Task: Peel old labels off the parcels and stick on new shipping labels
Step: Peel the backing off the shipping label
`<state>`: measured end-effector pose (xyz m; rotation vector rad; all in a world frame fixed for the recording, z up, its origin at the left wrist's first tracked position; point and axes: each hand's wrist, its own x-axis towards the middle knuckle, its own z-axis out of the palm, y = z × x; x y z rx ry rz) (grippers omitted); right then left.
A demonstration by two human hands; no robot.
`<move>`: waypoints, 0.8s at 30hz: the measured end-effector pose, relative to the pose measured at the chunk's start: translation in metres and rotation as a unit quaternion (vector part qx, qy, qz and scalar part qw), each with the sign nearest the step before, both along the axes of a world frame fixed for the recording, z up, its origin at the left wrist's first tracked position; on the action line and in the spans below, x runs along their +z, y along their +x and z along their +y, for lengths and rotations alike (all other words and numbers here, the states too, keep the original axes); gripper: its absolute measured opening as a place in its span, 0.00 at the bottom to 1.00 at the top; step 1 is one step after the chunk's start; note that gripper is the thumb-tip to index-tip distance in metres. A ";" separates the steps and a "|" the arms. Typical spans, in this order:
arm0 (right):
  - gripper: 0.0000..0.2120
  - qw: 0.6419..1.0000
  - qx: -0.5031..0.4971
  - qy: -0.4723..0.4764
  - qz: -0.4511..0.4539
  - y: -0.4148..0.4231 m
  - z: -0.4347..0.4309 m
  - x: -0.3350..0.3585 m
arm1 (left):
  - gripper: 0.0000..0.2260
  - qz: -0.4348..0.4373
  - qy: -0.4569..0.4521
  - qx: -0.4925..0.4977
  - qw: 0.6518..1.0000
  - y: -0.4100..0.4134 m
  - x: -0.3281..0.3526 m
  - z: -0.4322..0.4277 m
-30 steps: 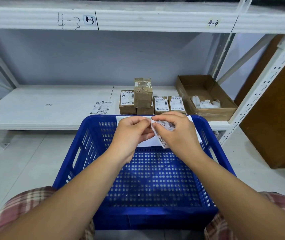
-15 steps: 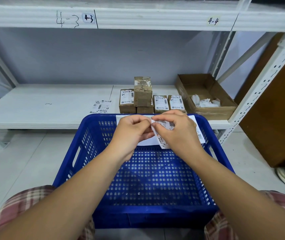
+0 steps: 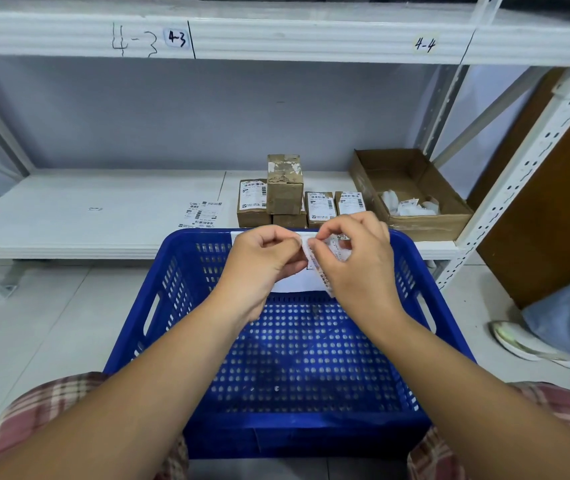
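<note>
Left hand (image 3: 264, 261) and right hand (image 3: 358, 263) each pinching the label (image 3: 315, 268), part-peeled from its white backing (image 3: 294, 285) over the basket's (image 3: 204, 234) far rim, long axis far-to-near, near end toward the right wrist; the 1 stripped parcel (image 3: 285, 183) stands upright beyond, by the shelf's (image 3: 103, 216) front edge, nearer the left hand.

The left hand (image 3: 262, 263) and right hand (image 3: 358, 268) pinch a printed label (image 3: 314, 266) between them above the far rim of a blue basket (image 3: 311, 434). Behind, on the white shelf (image 3: 86, 216), sit small cardboard parcels (image 3: 252, 204), a loose label sheet (image 3: 202, 214) and an open box (image 3: 428, 225).
</note>
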<state>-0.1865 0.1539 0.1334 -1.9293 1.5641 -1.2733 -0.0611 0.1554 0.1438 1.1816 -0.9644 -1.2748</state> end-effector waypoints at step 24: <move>0.10 0.923 0.005 0.234 -0.307 -0.003 -0.006 0.010 | 0.09 -0.183 -0.032 0.091 0.978 0.006 -0.009 -0.007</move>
